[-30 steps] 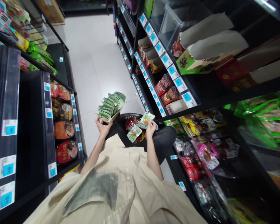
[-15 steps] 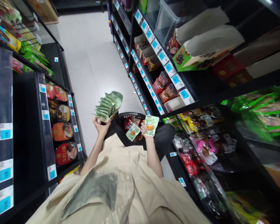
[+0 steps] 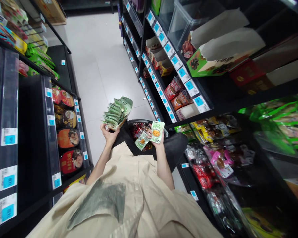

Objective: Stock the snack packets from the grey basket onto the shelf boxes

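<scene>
Left hand (image 3: 109, 133) grips a box (image 3: 121, 123); right hand (image 3: 150, 133) holds a green pouch (image 3: 158, 132) (tilted earlier, straighter now).

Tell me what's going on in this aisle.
A person in a beige top is between store shelves, handling green packets. Their left hand supports a carton packed with upright green pouches. Their right hand holds a single green pouch, printed front showing. Another green pouch lies at the black basket in front of them, which contains red packets.
</scene>
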{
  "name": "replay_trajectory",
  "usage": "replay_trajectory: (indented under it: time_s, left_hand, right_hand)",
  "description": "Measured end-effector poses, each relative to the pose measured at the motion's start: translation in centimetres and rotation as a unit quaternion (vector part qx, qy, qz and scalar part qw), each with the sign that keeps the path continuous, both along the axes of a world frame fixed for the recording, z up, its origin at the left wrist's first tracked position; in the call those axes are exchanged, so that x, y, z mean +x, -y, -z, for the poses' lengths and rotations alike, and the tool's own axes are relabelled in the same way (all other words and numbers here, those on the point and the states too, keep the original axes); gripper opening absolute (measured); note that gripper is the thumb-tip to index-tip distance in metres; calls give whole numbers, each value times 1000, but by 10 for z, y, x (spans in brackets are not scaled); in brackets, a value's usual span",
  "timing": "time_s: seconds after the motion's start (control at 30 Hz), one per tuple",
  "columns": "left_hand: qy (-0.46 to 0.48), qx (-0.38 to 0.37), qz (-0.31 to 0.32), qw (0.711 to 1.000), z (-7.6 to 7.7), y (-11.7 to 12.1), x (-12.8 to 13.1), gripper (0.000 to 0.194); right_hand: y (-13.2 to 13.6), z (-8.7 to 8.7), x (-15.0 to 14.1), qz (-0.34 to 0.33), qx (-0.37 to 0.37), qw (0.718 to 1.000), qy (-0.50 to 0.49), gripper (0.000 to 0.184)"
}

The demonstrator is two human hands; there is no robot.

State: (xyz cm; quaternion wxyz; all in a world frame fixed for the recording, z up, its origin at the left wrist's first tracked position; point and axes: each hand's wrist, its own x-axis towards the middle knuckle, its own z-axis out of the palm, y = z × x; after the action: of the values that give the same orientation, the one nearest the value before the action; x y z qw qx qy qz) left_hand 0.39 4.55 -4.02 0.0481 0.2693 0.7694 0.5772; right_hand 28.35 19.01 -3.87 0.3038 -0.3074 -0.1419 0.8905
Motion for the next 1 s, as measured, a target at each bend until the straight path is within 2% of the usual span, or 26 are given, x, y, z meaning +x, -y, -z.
replay_trajectory:
  time_s: [0.07,0.13,0.27,0.43,0.53,0.73,0.87,1.0]
  left_hand:
    - [1,1,-1,1000,-1,0,1,80]
    - [1,1,-2,1000,-1,0,2,80]
    - [1,-3,-4,1000,-2,0,2,79]
    - [6,4,-6,1000,-2,-1,3,79]
    - [3,1,-9,1000,-3,-2,4,78]
    - [3,6,-13,1000,0,-2,5,79]
    - [9,19,-8,1000,1,-2,5,77]
    - [9,32,-6,999,-1,-3,6,77]
  right_hand:
    - [0,-6,-3,10,15,998,52,88]
    - [0,-9,-3,19,30,996,82,89]
    - [0,-5,0,23,48,995,87,87]
    - [2,4,1,7,51,995,88,60]
    - [3,7,-4,-5,66,989,134,47]
    - [5,8,-18,23,120,972,199,35]
    - [-7,-10,-28,63,163,959,224,39]
    - [-36,-53,-51,125,246,932,236,55]
